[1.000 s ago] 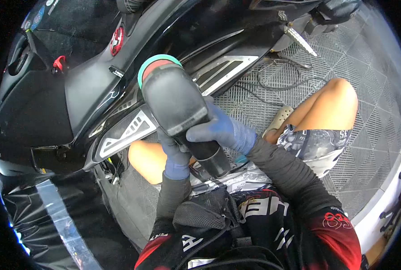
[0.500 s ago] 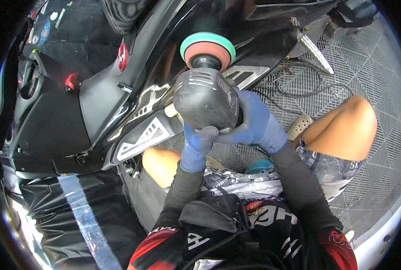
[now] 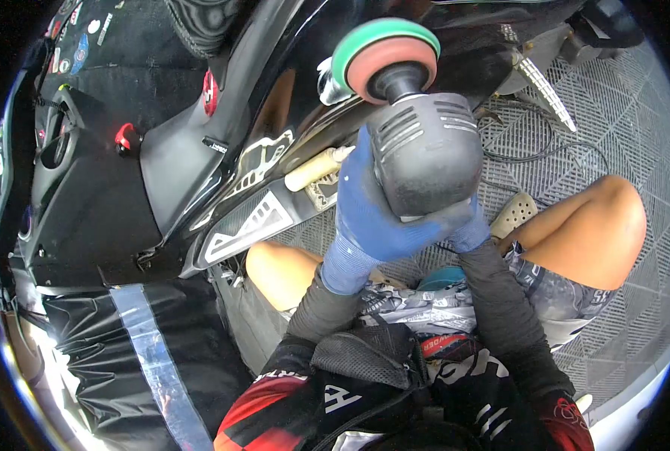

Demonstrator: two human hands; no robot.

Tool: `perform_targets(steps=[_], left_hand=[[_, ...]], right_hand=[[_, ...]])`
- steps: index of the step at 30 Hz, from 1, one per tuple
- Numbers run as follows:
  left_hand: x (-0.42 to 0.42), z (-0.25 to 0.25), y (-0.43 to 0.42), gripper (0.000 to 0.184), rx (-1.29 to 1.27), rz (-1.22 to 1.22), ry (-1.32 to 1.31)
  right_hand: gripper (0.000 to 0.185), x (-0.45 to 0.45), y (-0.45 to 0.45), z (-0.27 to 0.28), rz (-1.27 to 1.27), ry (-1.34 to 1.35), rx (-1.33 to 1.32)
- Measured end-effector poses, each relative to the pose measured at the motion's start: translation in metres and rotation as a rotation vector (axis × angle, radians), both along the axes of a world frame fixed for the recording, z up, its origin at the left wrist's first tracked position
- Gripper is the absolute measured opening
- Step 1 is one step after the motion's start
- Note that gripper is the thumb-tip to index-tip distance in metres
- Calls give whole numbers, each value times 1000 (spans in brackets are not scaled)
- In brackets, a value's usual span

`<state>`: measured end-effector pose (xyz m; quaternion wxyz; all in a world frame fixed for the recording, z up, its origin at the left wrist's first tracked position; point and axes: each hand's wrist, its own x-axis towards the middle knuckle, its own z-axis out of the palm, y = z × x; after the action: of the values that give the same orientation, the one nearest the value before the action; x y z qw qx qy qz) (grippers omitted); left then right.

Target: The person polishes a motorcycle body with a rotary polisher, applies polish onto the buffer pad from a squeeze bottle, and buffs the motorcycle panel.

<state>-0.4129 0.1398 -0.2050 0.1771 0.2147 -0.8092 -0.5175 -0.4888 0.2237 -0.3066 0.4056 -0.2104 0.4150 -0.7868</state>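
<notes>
A black polisher (image 3: pixel 429 161) is held up in front of me, its round green and pink pad (image 3: pixel 390 62) tilted toward a glossy black scooter panel (image 3: pixel 305 90). Whether the pad touches the panel I cannot tell. My left hand (image 3: pixel 380 214), in a blue glove, wraps the polisher's left and lower side. Mostly hidden behind the body, my right hand (image 3: pixel 466 225), gloved too, grips it from the right. A cream bottle (image 3: pixel 311 171) lies on the scooter's footboard, left of my left hand.
Metal footboard plates (image 3: pixel 248 225) run along the scooter's side. A black cable (image 3: pixel 530 154) coils on the grey grid floor (image 3: pixel 613 143). My bent knees (image 3: pixel 613 218) flank the work, with a beige clog (image 3: pixel 514 214) by the right one. Black sheeting (image 3: pixel 192 338) lies at lower left.
The polisher has moved right and its pad up and right. My left hand has shifted from below onto its left side. The bottle shows more fully. The view has shifted slightly.
</notes>
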Motion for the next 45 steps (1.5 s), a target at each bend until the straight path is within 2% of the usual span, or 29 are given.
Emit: perform_targets(steps=[4,8,10,11,12,14,16,18,19,22,23,27,29,35,41,45], left_hand=[[12,8,-14,92,-1,-22,92],[40,-11,-28,94,97,71,194],[49,-18,-34,96,422,121,321],[61,-33,-44,98,409,118,317],[60,-36,-46,98,410,116,319],[54,-44,-49,116,598,-13,359],[57,-48,-42,116,572,11,331],[55,-48,-38,95,484,95,390],[53,-45,-37,95,484,91,385],[33,-31,-33,92,253,24,228],[24,-28,-30,91,103,-3,199],[-13,-12,-8,87,-82,-53,163],[-27,-11,-6,86,-130,-70,158],[-55,-3,8,86,-623,-160,-49],[-29,-13,-10,86,-504,-112,116],[5,-18,-29,89,-474,-96,52]], right_hand=[[81,9,-9,14,14,-36,65],[84,16,-22,21,-134,309,-109],[88,21,-18,42,-93,392,68],[89,26,-22,47,-165,517,128],[89,29,-23,47,-167,520,128],[88,34,-24,40,-153,606,159],[87,30,-23,34,-112,627,199],[86,24,-29,21,-144,566,41],[86,21,-28,15,-149,562,42],[85,9,-27,-6,-176,505,-46],[85,6,-27,-15,-196,462,-103],[78,-5,-29,-30,-156,166,-264],[77,-7,-29,-34,-159,80,-271],[74,-4,-24,-35,-155,-9,-200],[72,14,-28,-38,-102,-33,-119],[71,30,-38,-45,-46,-23,-78]])
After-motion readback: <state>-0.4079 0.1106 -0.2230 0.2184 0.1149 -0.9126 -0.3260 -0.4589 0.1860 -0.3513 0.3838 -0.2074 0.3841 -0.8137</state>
